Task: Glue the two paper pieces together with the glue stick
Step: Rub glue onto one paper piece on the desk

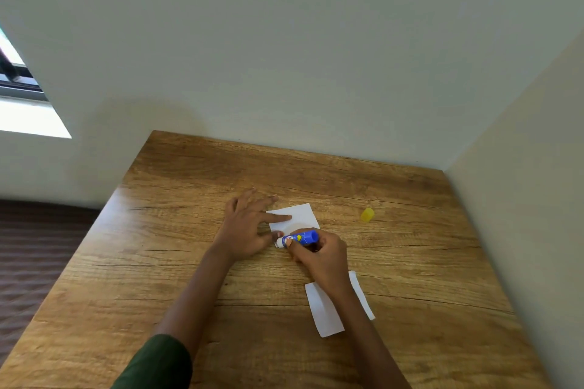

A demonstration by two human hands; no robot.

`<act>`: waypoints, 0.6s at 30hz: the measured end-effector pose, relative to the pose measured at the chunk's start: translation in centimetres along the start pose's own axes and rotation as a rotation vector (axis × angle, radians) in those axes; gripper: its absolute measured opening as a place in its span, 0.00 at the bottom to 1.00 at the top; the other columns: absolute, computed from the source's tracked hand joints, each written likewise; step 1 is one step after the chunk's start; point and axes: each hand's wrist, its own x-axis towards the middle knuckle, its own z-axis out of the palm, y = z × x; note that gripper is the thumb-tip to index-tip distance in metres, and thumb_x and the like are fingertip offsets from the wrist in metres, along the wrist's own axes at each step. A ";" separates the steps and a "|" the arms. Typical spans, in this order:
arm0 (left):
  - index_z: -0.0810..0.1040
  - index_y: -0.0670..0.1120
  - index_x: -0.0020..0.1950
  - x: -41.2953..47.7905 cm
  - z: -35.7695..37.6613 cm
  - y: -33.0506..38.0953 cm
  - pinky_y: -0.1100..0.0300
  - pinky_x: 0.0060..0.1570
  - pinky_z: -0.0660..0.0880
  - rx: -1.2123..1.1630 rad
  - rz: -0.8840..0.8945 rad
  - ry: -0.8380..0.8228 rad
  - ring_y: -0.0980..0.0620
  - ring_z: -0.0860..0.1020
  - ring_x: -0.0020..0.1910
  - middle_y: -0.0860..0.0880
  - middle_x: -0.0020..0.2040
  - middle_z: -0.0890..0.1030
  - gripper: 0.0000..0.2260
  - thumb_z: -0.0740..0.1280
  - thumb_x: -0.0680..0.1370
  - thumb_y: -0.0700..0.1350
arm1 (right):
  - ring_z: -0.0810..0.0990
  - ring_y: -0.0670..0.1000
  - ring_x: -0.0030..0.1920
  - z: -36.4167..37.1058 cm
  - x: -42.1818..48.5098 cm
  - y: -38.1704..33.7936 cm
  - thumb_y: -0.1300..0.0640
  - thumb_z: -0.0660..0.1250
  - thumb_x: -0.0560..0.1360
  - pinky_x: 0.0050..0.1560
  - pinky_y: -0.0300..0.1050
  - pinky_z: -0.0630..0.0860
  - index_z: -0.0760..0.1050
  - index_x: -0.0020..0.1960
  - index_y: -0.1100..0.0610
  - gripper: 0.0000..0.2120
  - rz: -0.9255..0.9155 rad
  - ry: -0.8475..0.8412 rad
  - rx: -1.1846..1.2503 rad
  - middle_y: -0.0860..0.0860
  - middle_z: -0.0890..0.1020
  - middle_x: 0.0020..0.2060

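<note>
The left hand lies spread on the far paper, pinning it so it won't slide. The right hand grips the glue stick, tip at the paper's near edge. The second paper waits nearer, its yellow cap set aside right.

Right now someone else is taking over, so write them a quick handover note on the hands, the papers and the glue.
Left hand: fingers straight, pressing the far paper flat on the table.
Right hand: grips the glue stick, tip on that paper's near left corner.
Yellow cap: off, lying on the table to the right.
Second paper: nearer, partly under the right forearm, not held.
Done: cap off, stick on paper; glue coverage can't be seen.
Left: finish gluing, lay the second paper on, press, probably recap.
</note>
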 end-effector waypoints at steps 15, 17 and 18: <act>0.69 0.69 0.62 0.2 0.1 -0.1 0.47 0.68 0.46 0.018 -0.004 -0.008 0.48 0.49 0.75 0.57 0.73 0.64 0.16 0.61 0.74 0.60 | 0.82 0.53 0.35 -0.9 0.5 0.6 0.53 0.76 0.66 0.36 0.39 0.77 0.81 0.39 0.57 0.08 0.031 0.045 -0.042 0.54 0.83 0.32; 0.69 0.69 0.62 0.1 0.2 -0.1 0.47 0.68 0.45 0.024 -0.008 -0.017 0.48 0.49 0.75 0.57 0.73 0.64 0.16 0.60 0.74 0.60 | 0.83 0.53 0.36 -1.6 0.7 0.8 0.51 0.76 0.66 0.38 0.44 0.79 0.80 0.38 0.54 0.08 0.062 0.072 -0.039 0.54 0.84 0.33; 0.69 0.69 0.62 0.1 0.2 -0.2 0.47 0.68 0.45 0.021 -0.010 -0.018 0.49 0.49 0.75 0.57 0.73 0.64 0.16 0.60 0.74 0.61 | 0.83 0.54 0.36 -1.9 0.8 0.9 0.51 0.76 0.66 0.38 0.46 0.80 0.80 0.38 0.53 0.08 0.077 0.081 -0.029 0.53 0.84 0.33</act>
